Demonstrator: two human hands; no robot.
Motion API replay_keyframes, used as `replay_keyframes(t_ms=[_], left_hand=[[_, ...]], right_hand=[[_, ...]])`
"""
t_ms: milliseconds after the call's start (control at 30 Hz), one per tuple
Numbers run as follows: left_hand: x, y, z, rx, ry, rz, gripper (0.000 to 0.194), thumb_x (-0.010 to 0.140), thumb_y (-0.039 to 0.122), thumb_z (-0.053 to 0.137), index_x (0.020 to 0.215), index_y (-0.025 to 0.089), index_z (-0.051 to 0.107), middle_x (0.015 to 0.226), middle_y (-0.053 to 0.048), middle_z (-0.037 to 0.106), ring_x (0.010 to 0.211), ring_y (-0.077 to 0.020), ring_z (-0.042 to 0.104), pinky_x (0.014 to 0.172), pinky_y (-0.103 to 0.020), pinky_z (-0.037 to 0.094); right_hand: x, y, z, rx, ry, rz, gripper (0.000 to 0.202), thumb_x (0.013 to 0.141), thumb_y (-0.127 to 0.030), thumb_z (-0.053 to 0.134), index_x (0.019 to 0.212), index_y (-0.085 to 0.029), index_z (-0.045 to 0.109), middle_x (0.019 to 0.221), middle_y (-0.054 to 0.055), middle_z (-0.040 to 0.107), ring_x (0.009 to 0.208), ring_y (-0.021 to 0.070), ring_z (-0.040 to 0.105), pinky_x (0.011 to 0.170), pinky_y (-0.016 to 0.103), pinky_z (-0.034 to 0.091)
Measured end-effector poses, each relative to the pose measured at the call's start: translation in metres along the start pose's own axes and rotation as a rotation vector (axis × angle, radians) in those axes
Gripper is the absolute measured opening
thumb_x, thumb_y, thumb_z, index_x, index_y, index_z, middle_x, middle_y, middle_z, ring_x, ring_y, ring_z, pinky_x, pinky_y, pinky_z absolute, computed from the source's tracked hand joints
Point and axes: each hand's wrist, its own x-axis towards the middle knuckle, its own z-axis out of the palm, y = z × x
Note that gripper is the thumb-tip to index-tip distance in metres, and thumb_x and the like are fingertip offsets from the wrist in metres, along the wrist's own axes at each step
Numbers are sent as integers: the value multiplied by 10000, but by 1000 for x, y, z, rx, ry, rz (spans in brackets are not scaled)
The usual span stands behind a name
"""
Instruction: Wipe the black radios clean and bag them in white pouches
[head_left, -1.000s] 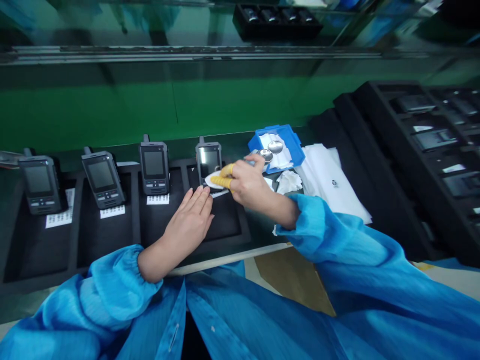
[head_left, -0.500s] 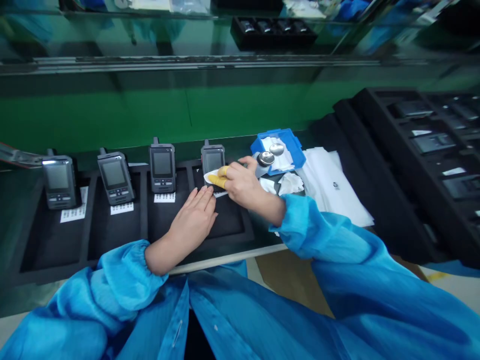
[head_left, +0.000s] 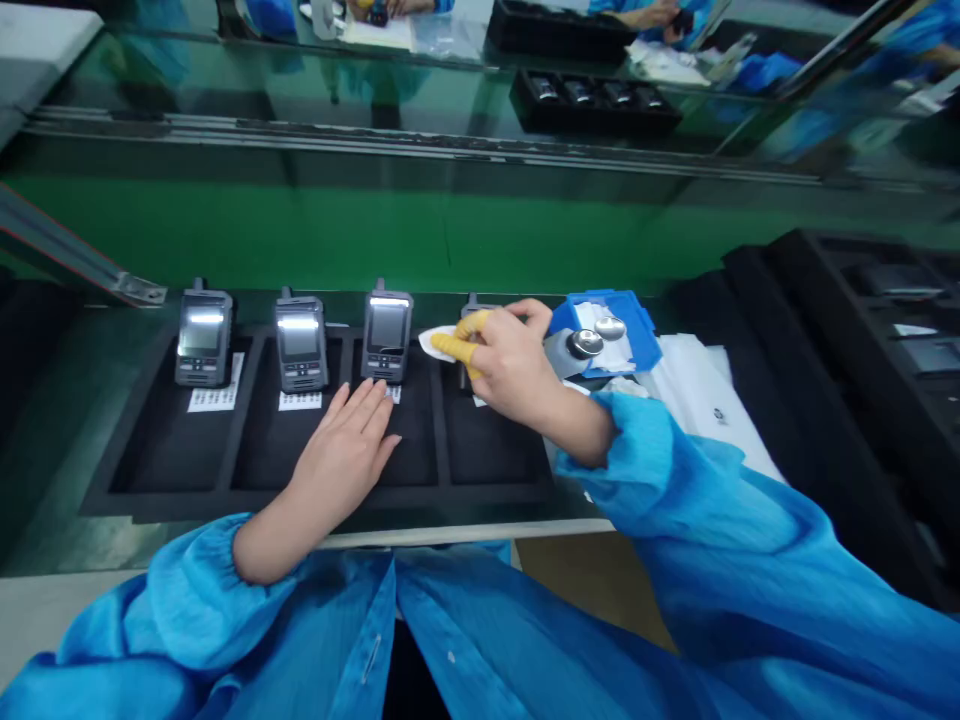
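Several dark handheld radios with screens lean in a row on a black compartment tray [head_left: 262,495], with white barcode labels by their bases. My left hand [head_left: 341,445], fingers extended, reaches the lower edge of the third radio [head_left: 388,325]. Yellow finger cots cover two fingers of my right hand [head_left: 514,365], which pinches a small white wipe [head_left: 437,343] just right of that radio. Behind this hand the fourth radio [head_left: 471,302] is mostly hidden. Further left stand the second radio [head_left: 300,340] and the first radio [head_left: 204,335].
At right, a blue box [head_left: 643,335] contains white wipes and two round metal-topped items. White bags [head_left: 697,390] lie beside it, and black foam trays [head_left: 847,330] are stacked further right. Across the glass ledge, other people's hands work near another black tray [head_left: 596,105].
My hands have gone from the fourth radio to the third, the wipe still in my right hand. The whole view has shifted, so the tray appears further right.
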Motion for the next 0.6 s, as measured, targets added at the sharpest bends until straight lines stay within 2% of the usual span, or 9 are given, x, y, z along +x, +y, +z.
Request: replay_keyframes(t_ms=[133, 233, 333, 500, 533, 600], left_hand=[[-3, 0, 12, -37, -42, -52, 403, 949, 253, 401, 1233, 24, 573, 1330, -201, 570, 1249, -316, 539, 1050, -520, 439], [-4, 1, 14, -60, -33, -72, 400, 942, 240, 404, 1237, 25, 568, 1342, -192, 564, 1269, -315, 519, 1058, -513, 433], [-4, 2, 14, -73, -22, -87, 406, 930, 223, 415, 1255, 23, 552, 1363, -184, 549, 1291, -319, 495, 1058, -501, 434], [-4, 3, 17, -107, -27, -101, 422, 929, 205, 399, 1276, 4, 531, 1356, -198, 551, 1289, -317, 497, 1078, -504, 405], [-5, 4, 17, -115, -29, -102, 423, 929, 205, 399, 1277, 2, 530, 1354, -202, 551, 1290, -318, 496, 1082, -506, 399], [-5, 4, 18, -129, -41, -106, 428, 928, 202, 399, 1286, 2, 523, 1368, -206, 536, 1305, -315, 480, 1098, -505, 379]], right_hand=[[56, -11, 23, 24, -83, 59, 367, 913, -107, 369, 982, -246, 702, 943, 29, 623, 889, 187, 437, 876, 421, 166], [75, -17, 40, 18, -148, 82, 382, 945, -133, 328, 917, -199, 703, 951, 50, 616, 902, 195, 424, 886, 426, 160], [68, -23, 47, -20, -153, 36, 400, 961, -149, 316, 874, -187, 705, 927, 51, 621, 884, 186, 424, 885, 417, 143], [40, -36, 41, -20, -124, -234, 380, 966, -151, 340, 898, -224, 706, 824, 10, 622, 821, 156, 422, 875, 397, 139], [40, -36, 40, -11, -138, -254, 374, 965, -153, 348, 885, -225, 707, 816, 6, 621, 819, 153, 422, 879, 397, 138], [47, -33, 40, -11, -172, -194, 364, 964, -164, 359, 870, -221, 706, 847, 10, 626, 837, 155, 427, 890, 403, 137]])
